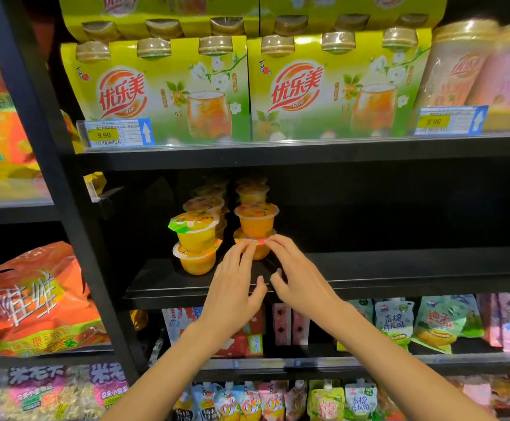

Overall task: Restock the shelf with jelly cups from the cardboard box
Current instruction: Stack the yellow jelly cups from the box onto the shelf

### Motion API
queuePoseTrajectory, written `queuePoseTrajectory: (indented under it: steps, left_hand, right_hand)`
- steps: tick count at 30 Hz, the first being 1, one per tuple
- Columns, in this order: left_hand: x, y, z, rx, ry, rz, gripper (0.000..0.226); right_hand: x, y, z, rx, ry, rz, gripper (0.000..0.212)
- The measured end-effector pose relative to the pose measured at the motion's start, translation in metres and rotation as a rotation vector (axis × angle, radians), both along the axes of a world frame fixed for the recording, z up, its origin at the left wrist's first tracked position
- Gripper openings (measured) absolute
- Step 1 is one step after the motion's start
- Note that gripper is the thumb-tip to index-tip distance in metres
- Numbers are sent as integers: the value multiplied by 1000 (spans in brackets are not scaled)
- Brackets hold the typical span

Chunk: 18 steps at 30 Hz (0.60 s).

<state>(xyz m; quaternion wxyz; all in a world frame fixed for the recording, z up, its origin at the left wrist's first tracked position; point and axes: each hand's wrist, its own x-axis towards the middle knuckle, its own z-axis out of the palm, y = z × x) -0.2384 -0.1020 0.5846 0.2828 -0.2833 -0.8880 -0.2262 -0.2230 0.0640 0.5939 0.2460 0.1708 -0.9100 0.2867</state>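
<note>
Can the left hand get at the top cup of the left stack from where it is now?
Probably yes. The left hand touches the lower cup of the right stack, and the left stack's top cup stands just beside it at the shelf front, with nothing between.

Glossy clear plastic jelly cups (256,221) on a matt black shelf (399,268); shiny cardboard drink packs (156,89) above
</note>
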Motion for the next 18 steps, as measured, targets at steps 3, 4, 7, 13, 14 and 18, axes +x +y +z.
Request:
queuePoseTrajectory:
  steps: [3,4,7,13,14,18]
  left_hand:
    - [-11,1,4,43,-41,-12,61]
    - [-14,2,5,50,-61,-7,61]
    - [-23,3,8,38,-101,36,62]
    - [-33,0,17,-3,-154,42,66]
    - [-33,0,17,-8,-158,42,66]
    - [-30,1,21,4,-183,20,65]
  right_hand:
    - [-11,-1,4,1,-27,-25,58]
    - [-14,-2,6,0,-33,-29,57]
    - [-22,-4,11,-2,-54,-43,55]
    - [-34,-6,15,36,-87,-77,57]
    - [-35,-6,15,36,-94,-83,57]
    - [-39,-9,14,41,-112,-113,58]
